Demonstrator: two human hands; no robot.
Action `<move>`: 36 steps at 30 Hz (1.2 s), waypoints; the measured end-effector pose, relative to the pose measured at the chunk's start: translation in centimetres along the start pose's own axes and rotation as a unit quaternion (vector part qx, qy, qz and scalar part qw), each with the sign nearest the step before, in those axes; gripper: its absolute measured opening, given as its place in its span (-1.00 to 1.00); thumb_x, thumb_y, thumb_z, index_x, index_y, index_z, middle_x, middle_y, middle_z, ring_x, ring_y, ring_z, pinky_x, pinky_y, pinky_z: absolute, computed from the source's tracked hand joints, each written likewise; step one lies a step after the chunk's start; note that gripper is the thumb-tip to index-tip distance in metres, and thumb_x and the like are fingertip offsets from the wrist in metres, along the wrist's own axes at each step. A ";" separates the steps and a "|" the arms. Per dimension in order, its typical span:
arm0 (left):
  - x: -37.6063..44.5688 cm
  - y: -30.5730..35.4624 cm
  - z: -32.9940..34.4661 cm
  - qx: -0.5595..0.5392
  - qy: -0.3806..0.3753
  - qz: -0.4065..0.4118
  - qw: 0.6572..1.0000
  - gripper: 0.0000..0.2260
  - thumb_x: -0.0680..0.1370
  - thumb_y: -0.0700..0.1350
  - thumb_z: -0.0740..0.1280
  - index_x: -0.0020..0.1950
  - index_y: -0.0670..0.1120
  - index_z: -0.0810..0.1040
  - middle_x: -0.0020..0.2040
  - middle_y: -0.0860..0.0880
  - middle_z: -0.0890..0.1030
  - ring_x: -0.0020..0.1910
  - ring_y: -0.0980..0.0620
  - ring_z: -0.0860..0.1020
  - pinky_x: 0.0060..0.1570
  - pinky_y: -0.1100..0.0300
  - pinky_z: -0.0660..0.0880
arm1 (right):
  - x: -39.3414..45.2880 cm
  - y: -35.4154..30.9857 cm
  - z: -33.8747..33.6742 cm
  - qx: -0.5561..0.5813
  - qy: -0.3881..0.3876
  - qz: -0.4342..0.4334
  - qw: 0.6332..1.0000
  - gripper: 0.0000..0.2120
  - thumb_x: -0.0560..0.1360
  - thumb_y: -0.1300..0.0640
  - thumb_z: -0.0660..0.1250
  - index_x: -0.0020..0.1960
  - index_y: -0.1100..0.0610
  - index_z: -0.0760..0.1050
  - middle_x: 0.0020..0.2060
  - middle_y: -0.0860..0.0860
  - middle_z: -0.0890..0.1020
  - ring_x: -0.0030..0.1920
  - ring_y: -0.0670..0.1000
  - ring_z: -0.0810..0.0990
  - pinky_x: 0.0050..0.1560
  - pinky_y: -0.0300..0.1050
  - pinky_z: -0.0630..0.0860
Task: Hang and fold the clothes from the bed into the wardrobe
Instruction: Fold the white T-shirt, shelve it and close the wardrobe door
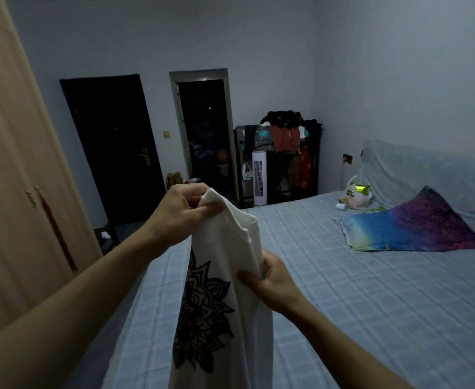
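Head view: both hands hold a white shirt [225,276] up over the bed [371,304]. The left hand [183,211] pinches its top edge with curled fingers; the right hand [270,279], lower and nearer, grips a fold of the cloth between thumb and fingers. The shirt hangs down between the forearms, showing a black mandala print with pale fill below the left hand. The wardrobe [20,192] stands left of the left arm, doors closed. A pillow [413,228] lies far right of the hands
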State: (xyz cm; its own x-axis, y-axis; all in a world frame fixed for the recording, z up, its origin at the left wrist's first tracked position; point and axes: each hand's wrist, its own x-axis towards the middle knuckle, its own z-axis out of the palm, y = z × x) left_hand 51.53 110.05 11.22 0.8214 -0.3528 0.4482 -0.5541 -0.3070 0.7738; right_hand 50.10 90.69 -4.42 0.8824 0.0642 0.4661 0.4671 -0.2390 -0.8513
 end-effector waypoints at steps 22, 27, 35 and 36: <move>-2.1 -1.5 -5.6 0.026 0.073 -0.013 0.997 -0.85 0.53 -0.16 0.40 -0.06 -0.26 0.61 -0.14 -0.23 0.66 -0.23 0.03 0.63 -0.27 0.22 0.57 | -1.2 4.9 4.8 -0.108 0.116 0.034 0.987 -0.85 0.50 0.18 0.38 -0.23 0.11 0.50 -0.42 -0.01 0.52 -0.41 -0.14 0.43 -0.34 -0.09 0.41; -3.3 -4.3 -7.5 -0.004 0.081 -0.040 0.996 -0.81 0.46 -0.11 0.44 -0.02 -0.21 0.64 -0.10 -0.18 0.70 -0.15 -0.03 0.66 -0.17 0.14 0.60 | 1.7 3.8 -0.3 -0.103 0.137 0.034 0.985 -0.91 0.55 0.15 0.35 -0.13 0.06 0.58 -0.29 -0.07 0.60 -0.30 -0.16 0.54 -0.28 -0.22 0.45; -3.3 -4.8 -6.6 -0.100 0.126 -0.036 0.986 -0.79 0.47 -0.10 0.39 0.02 -0.21 0.60 -0.14 -0.13 0.68 -0.22 0.04 0.63 -0.34 0.20 0.58 | 5.2 -2.2 -7.8 -0.126 0.044 -0.048 0.990 -0.88 0.59 0.07 0.30 -0.07 0.07 0.57 -0.25 0.01 0.62 -0.24 -0.05 0.59 -0.23 -0.09 0.53; -3.1 -4.4 -6.2 -0.101 0.123 -0.031 0.987 -0.78 0.48 -0.10 0.38 0.01 -0.23 0.57 -0.16 -0.13 0.67 -0.23 0.03 0.62 -0.36 0.19 0.56 | 5.4 -2.5 -8.5 -0.125 0.043 -0.054 0.990 -0.88 0.58 0.08 0.30 -0.06 0.08 0.57 -0.24 0.03 0.62 -0.23 0.00 0.60 -0.21 -0.03 0.53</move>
State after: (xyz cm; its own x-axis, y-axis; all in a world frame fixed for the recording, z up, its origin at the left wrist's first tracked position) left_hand 52.23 118.02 9.21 0.8750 -0.1051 0.4726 -0.4833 -0.1299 0.8658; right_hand 53.19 83.36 2.30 0.8145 0.0216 0.5798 0.5207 -0.4682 -0.7139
